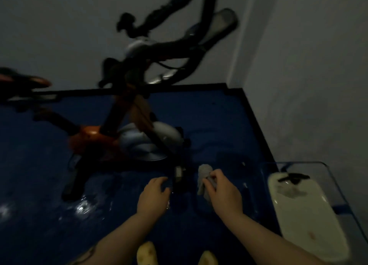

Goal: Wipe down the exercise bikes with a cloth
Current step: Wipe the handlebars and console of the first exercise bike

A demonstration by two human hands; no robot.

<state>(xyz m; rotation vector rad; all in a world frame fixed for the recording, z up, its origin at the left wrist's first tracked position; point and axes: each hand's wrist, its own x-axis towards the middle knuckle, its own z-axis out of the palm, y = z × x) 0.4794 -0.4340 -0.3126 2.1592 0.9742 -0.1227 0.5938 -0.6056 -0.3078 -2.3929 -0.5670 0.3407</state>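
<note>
An orange and black exercise bike [127, 113] stands on the dark blue floor, with its handlebars [159, 45] up near the grey wall and a pale flywheel [143, 145] low down. My right hand [223, 193] is shut on a light grey cloth [203, 177], held just right of the bike's front foot bar [178, 175]. On the left side of that bar, my left hand [154, 197] rests with its fingers curled against it. The view is dim and blurred.
A clear glass table [338, 187] with a white tray [306, 215] on it stands at the right, close to my right arm. Another bike's orange seat [23, 81] shows at the far left. Walls close off the back and right. The floor is wet and shiny at the lower left.
</note>
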